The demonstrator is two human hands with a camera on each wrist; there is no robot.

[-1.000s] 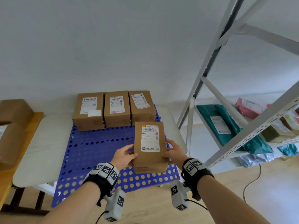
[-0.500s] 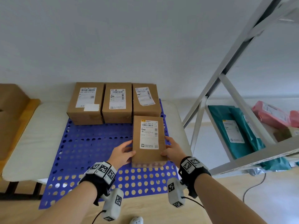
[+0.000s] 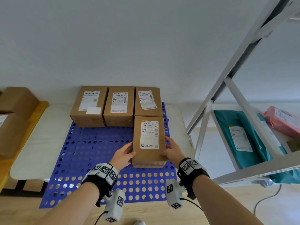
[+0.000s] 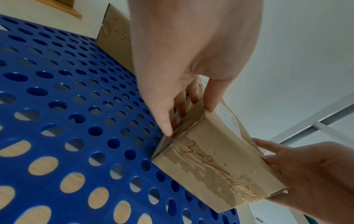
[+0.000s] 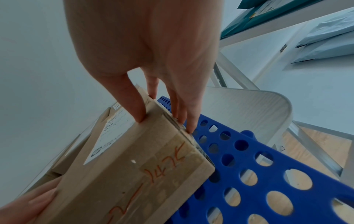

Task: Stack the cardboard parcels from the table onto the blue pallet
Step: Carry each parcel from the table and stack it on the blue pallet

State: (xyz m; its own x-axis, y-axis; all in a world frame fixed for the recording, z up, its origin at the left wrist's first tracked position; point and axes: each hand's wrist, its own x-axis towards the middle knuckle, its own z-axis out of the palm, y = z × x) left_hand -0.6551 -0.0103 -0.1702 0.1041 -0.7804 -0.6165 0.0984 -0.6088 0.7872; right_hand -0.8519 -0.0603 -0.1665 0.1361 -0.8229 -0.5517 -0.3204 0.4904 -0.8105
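A brown cardboard parcel (image 3: 149,140) with a white label on top is held level between both hands at the right side of the blue perforated pallet (image 3: 97,151). My left hand (image 3: 125,152) grips its left side, thumb on the top edge and fingers down the side wall (image 4: 172,118). My right hand (image 3: 172,149) grips the right side the same way (image 5: 184,118). The parcel's far end meets the rightmost of three parcels (image 3: 119,105) lined up along the pallet's back. I cannot tell whether its bottom touches the pallet (image 5: 258,174).
The pallet lies on a white table (image 3: 35,143). A wooden table with large cardboard boxes (image 3: 16,114) stands at the left. A white metal rack (image 3: 227,88) at the right holds teal (image 3: 240,137) and pink (image 3: 282,120) mail bags. A cable (image 3: 266,198) lies on the floor.
Both hands have carried the parcel away from me and lower, from over the pallet's front part up against the rightmost parcel of the back row.
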